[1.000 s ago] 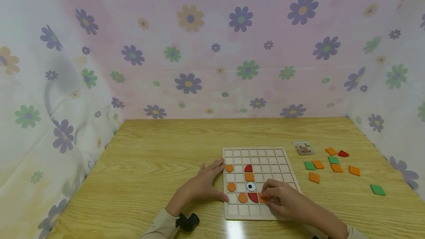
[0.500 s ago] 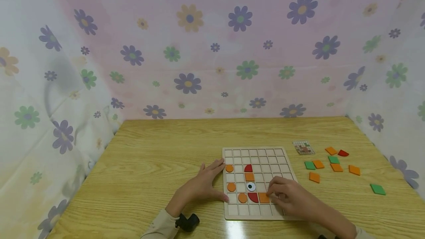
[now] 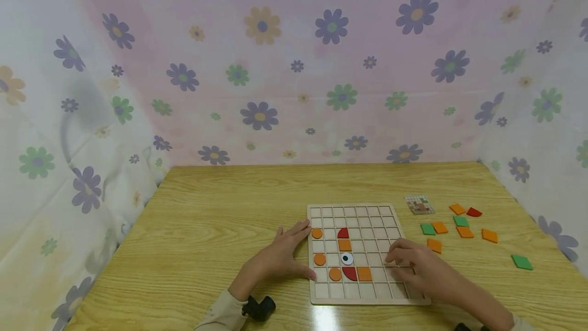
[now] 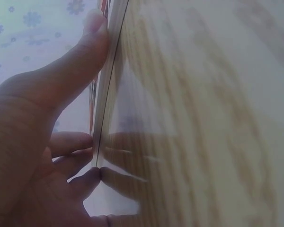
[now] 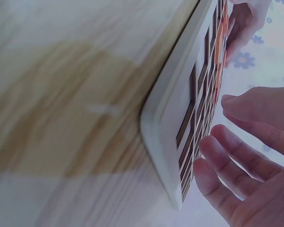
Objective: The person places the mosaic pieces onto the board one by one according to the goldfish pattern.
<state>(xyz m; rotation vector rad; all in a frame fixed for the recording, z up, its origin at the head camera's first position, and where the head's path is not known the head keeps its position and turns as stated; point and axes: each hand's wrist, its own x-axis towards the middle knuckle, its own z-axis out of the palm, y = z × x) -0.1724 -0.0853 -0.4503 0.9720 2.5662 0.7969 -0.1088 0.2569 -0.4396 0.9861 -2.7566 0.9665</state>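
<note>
A wooden grid board (image 3: 353,301) lies on the table, with flat coloured pieces set in some of its squares. My left hand (image 3: 281,255) rests at the board's left edge, thumb on the rim and fingers spread. Over the right part of the board hovers my right hand (image 3: 424,272), fingers loosely bent and holding nothing. Left of it sits an orange square (image 3: 365,274), beside a red quarter-circle (image 3: 350,273) and an orange disc (image 3: 335,274). Above them are an eye disc (image 3: 347,258), another orange square (image 3: 344,245) and a red quarter piece (image 3: 343,233).
Right of the board, loose orange squares (image 3: 489,236), green squares (image 3: 522,262) and a red quarter piece (image 3: 474,212) lie scattered. A small patterned card (image 3: 419,205) lies near the board's far right corner. Flowered cloth (image 3: 294,80) surrounds the table (image 3: 220,208).
My right hand has let go of the orange square, which stays in its square of the grid, and has drawn away to the right. My left hand has stayed put.
</note>
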